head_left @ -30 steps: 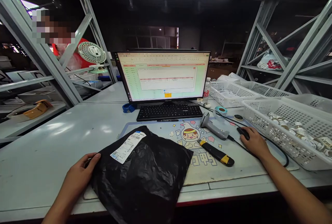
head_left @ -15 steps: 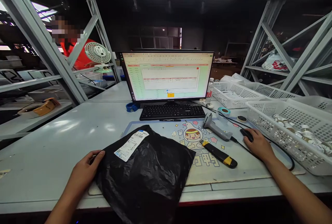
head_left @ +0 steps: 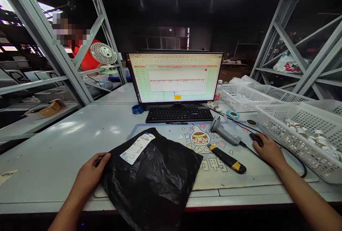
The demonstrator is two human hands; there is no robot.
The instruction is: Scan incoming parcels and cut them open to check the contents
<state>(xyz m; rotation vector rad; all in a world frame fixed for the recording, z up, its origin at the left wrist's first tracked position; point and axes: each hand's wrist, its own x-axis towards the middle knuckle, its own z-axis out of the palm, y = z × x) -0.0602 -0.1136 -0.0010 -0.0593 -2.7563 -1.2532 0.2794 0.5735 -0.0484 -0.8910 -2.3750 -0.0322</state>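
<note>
A black plastic mailing bag with a white shipping label lies over the front edge of the desk. My left hand pinches its left edge between thumb and fingers. On the right, my right hand is closed over a black computer mouse. Between the bag and that hand lie a grey barcode scanner and a black and yellow utility knife, both on a printed desk mat. A monitor showing a spreadsheet with a pop-up window stands behind a black keyboard.
White perforated baskets line the right side; the nearest holds several small bottles. Tape rolls and a clear bottle sit near the monitor. Metal rack posts flank the desk. A person in red stands behind a fan at left.
The whole view has shifted slightly, so things appear a little further right. Both hands keep their places on the bag and the mouse.
</note>
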